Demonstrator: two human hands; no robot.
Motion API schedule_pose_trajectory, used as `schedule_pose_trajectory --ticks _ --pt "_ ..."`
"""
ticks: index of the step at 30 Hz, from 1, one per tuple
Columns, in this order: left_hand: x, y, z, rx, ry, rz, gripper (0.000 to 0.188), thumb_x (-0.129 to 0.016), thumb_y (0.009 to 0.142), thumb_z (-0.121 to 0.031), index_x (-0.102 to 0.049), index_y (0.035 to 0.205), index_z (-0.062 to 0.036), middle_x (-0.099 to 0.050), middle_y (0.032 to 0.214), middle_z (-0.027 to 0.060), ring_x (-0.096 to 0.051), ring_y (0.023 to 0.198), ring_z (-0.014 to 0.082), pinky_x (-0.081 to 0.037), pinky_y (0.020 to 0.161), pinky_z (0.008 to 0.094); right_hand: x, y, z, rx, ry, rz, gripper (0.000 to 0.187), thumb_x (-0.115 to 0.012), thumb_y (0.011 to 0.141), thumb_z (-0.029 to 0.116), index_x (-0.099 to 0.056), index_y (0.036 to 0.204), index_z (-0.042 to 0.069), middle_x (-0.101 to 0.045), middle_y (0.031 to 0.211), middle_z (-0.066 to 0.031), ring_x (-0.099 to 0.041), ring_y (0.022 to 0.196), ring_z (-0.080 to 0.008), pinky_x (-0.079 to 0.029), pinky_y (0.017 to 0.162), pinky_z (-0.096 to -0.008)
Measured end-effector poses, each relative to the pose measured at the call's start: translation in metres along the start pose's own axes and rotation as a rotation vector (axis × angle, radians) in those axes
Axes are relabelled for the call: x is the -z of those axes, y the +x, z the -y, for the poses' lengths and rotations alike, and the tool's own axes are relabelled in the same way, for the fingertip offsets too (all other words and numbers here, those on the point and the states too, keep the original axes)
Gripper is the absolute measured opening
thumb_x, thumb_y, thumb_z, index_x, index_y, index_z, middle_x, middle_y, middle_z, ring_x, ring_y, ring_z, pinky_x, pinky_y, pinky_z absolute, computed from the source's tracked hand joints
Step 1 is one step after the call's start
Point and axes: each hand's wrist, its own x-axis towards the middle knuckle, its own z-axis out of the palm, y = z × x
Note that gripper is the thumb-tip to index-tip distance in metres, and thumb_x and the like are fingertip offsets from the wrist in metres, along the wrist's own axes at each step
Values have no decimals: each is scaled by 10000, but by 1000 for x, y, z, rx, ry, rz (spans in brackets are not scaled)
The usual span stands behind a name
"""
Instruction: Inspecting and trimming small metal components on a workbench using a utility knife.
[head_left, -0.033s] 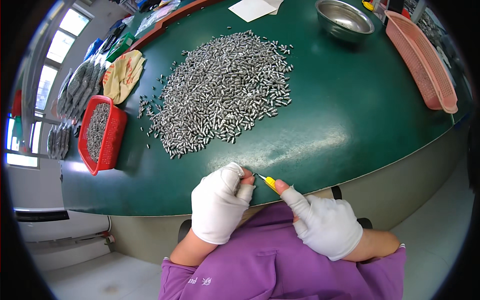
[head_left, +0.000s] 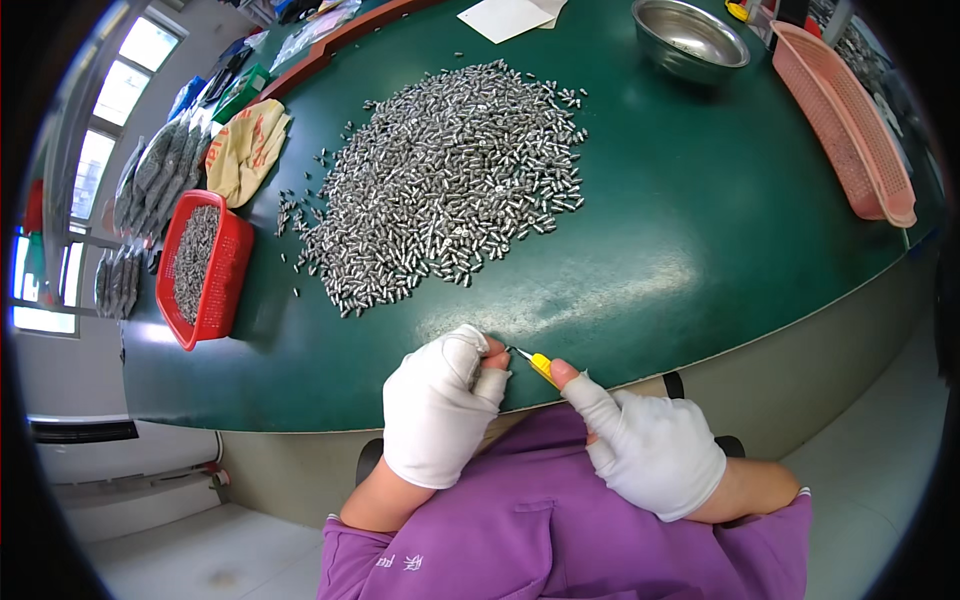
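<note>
A green surface (head_left: 700, 230) fills most of the view, and a broad heap of small metal pins (head_left: 450, 190) spreads across its middle, thinning into loose strays toward the left edge. A long pink basket (head_left: 850, 120) lies along the right edge, a red basket (head_left: 200, 262) filled with more pins sits at the left edge, and a steel bowl (head_left: 690, 40) stands near the far edge. At the near edge, both gloved hands work just in front of a purple top. The left hand (head_left: 440, 405) is curled into a loose fist with its bare fingertips pinched together; whether a pin sits between them I cannot tell. The right hand (head_left: 650, 445) grips a small yellow-handled tool (head_left: 537, 364) between thumb and forefinger, its thin point aimed at the left fingertips and just short of touching them. Compared with the earlier frame, nothing differs visibly: hands, tool and heap lie in the same places.
</note>
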Motion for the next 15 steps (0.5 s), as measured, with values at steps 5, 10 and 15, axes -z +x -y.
schedule_pose_trajectory --ticks 5,10,15 --pt "0 0 0 15 -7 8 96 -716 776 -14 -627 806 -31 -603 667 71 -565 535 146 -463 533 265 2 2 1 -55 44 30 785 -603 715 74 -390 1463 183 -576 660 -56 -569 498 -240 -468 433 -381" --pt "0 3 0 8 6 14 105 -723 774 -18 -622 796 -35 -611 674 71 -582 544 150 -470 535 268 1 4 -3 -20 28 14 760 -616 728 109 -403 1457 148 -550 628 -44 -552 481 -212 -457 427 -359" --pt "1 3 1 1 26 21 119 -729 767 -23 -613 787 -42 -624 689 78 -612 566 187 -483 544 283 19 15 -8 23 88 107 705 -623 754 144 -434 1433 112 -543 594 -43 -552 476 -192 -457 436 -350"
